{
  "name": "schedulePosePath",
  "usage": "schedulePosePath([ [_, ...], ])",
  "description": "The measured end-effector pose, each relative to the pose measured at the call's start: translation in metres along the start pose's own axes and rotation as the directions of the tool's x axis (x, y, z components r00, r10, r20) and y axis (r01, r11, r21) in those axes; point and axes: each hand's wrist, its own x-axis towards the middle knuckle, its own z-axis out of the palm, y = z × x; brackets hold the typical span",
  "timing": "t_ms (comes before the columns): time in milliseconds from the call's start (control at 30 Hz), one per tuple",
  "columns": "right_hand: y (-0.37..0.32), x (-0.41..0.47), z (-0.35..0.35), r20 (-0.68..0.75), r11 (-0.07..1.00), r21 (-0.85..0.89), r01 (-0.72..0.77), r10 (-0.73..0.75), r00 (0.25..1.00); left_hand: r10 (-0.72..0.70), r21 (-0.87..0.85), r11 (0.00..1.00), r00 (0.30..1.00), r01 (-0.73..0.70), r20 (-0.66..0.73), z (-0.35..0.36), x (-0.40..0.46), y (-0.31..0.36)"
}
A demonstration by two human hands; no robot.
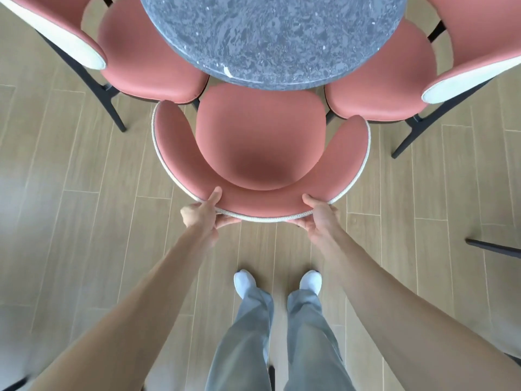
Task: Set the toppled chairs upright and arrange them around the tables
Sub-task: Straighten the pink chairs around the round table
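Two hands grip the chair's (260, 142) backrest rim, left hand (201, 213) w/ thumb on top and fingers curled under, right hand (317, 214) likewise. Chair stands upright just ahead of both hands, seat front tucked under the bench (270, 38), btwn two other chairs. Judging: push straight, even pressure both sides, so it stays centred and clears the neighbours' seats.

Matt pink chair (260, 142), speckled stone table (270, 38).

Three pink chairs (260, 136) are standing upright on the wooden plank floor (84, 221), ringing the round grey table (270, 38).
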Motion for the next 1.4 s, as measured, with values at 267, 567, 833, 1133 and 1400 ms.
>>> schedulePosePath([
  [267,-0.006,0.010,0.004,0.010,1.000,-0.026,0.007,-0.007,1.000,0.006,0.038,0.999,1.000,-0.005,-0.013,0.007,0.014,0.000],
  [567,-0.014,-0.018,-0.002,0.072,0.988,-0.155,-0.023,0.035,0.997,-0.059,0.091,0.994,0.998,0.058,0.007,0.003,-0.006,0.006],
  [833,-0.035,-0.074,-0.003,0.087,0.813,-0.557,0.169,-0.145,0.986,0.167,0.100,0.981,0.986,-0.168,0.018,-0.020,-0.073,0.032],
  [1133,-0.043,-0.175,0.010,0.581,0.745,-0.389,0.541,-0.257,0.772,0.512,0.056,0.853,0.852,-0.519,0.107,-0.067,-0.204,0.019],
  [1400,-0.025,-0.255,0.016,0.791,0.658,-0.313,0.685,-0.219,0.572,0.661,-0.076,0.730,0.731,-0.679,-0.170,-0.138,-0.282,-0.007],
])
